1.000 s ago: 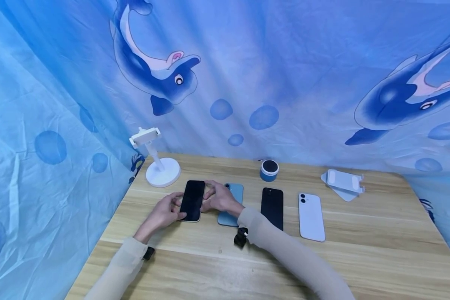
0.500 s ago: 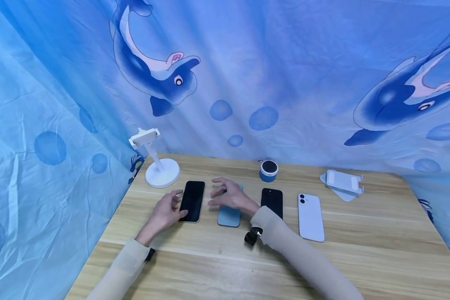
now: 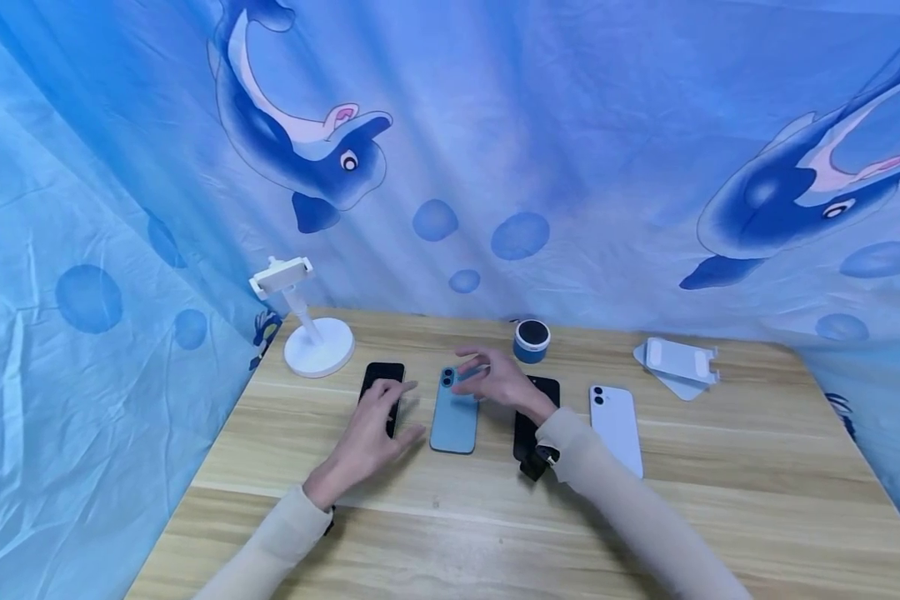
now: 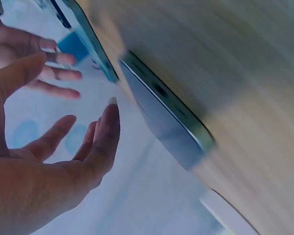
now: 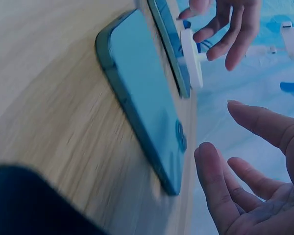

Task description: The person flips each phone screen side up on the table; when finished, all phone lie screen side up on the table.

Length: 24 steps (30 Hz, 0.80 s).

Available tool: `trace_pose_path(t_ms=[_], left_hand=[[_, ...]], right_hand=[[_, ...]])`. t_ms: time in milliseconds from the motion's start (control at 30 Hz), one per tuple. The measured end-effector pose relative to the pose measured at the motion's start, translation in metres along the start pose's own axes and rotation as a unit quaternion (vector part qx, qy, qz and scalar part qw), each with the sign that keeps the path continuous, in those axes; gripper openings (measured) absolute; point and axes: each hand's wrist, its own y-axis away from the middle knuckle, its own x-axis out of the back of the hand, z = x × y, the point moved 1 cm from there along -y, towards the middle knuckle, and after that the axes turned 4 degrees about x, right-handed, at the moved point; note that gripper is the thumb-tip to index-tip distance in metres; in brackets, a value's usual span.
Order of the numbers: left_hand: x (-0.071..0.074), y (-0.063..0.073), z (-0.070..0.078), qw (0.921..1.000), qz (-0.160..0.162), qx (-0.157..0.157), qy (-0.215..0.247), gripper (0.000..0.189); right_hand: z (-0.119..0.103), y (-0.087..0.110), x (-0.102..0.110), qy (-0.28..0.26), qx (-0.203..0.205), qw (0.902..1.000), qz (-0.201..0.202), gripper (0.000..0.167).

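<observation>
My left hand hovers over the right part of a phone lying screen up, fingers spread and holding nothing. Much of that dark-screened phone is hidden under the hand in the head view. To its right, a light blue phone lies back up with two camera lenses near its top. My right hand is at this phone's upper right, fingers loosely bent and parted. The right wrist view shows a gap between those fingers and the blue phone. In the left wrist view, the left fingers stand apart from the dark-screened phone.
A black phone lies partly under the right wrist, with a white phone beyond it. At the back are a white phone stand, a small blue speaker and a folded white stand. A dolphin-print curtain borders the wooden table.
Both hands have let go of the dark-screened phone. The right hand has moved right, past the blue phone's middle; the left hand has shifted right over the dark-screened phone. The phones stay in place.
</observation>
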Motion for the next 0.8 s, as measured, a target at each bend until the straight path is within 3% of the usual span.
trace_pose_path(t_ms=[200,533,800], left_hand=[[-0.017,0.004,0.020,0.9982,-0.039,-0.039,-0.024,0.071],[-0.038,0.008,0.039,0.9933,-0.097,-0.008,-0.062,0.071],[-0.047,0.008,0.045,0.9879,-0.108,-0.024,-0.108,0.070]], right_hand=[[0.010,0.002,0.011,-0.002,-0.006,0.9999,0.014,0.069],[0.023,-0.001,0.021,0.017,-0.016,0.9986,0.047,0.062],[0.030,-0.002,0.022,0.023,-0.034,0.9983,0.040,0.060]])
